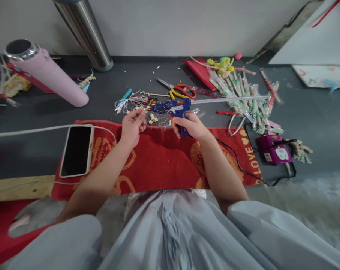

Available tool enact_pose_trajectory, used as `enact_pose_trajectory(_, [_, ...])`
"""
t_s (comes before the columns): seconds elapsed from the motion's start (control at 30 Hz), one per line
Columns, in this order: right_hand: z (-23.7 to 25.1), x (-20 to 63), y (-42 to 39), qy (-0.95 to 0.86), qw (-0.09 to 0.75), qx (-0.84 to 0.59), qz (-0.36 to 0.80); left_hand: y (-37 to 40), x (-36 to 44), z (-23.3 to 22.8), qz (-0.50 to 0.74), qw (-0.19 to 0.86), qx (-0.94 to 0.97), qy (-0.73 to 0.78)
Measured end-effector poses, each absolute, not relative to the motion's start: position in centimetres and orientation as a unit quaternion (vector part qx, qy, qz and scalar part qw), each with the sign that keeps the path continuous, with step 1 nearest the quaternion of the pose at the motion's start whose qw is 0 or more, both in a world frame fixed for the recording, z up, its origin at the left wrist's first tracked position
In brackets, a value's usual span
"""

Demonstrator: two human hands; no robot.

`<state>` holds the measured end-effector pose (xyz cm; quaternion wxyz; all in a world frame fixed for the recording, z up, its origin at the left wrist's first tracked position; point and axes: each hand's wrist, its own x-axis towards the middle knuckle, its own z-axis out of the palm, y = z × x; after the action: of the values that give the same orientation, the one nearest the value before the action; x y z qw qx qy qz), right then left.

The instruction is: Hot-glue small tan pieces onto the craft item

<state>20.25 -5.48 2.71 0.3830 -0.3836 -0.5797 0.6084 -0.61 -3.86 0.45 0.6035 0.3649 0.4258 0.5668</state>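
My right hand [190,125] is wrapped round the handle of a blue hot glue gun [170,107], its nozzle pointing left. A long clear glue stick [228,99] juts out of its back end. At the nozzle, my left hand [134,125] is closed in a pinch on a small pale piece, too small to make out fully. Small beige pieces [153,119] lie just beyond the red towel [164,161], under the gun's front. Behind the gun rest scissors [183,90] with orange handles and a bunch of white tassel threads [125,103].
A pink bottle [51,75] and a steel flask [87,35] stand at the back left. A phone [76,152] lies on the towel with a white cable. Several wrapped sticks [243,90] are heaped at right, near a purple plug block [273,149] with a black cord.
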Motion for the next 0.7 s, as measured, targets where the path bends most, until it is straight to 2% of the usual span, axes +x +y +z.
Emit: enact_pose_trajectory(0.7, [2.75,20.26,-5.49,-0.568,0.397,-0.367,0.62,-3.51,-0.76,0.22,0.573,0.601,0.365,0.42])
